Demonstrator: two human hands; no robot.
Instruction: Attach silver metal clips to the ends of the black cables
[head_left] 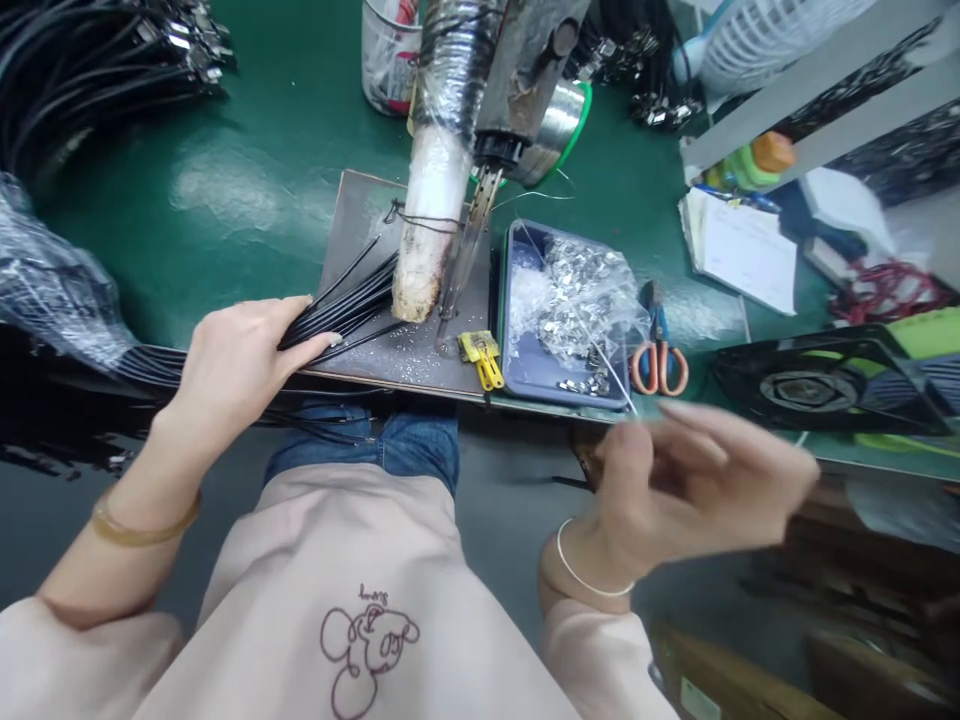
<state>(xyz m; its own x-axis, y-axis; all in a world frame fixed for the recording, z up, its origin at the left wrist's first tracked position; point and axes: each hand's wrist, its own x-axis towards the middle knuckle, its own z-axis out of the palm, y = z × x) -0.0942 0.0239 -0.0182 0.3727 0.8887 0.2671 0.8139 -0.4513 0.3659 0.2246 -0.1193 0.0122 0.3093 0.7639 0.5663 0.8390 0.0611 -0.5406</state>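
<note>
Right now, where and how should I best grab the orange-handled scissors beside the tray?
Probably by the orange loops, coming from your side of the table with your right hand: the scissors lie flat, loops toward you near the table edge, tips pointing away, and the tray crowds their left side.

Blurred right hand (pixel 694 490), partly hidden spool (pixel 556 132), cropped cable pile (pixel 97 75)

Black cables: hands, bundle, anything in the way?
Left hand around black cables. Right hand blurred, at a thin pale strand. White tube hides some of the black cables' far ends.
</note>
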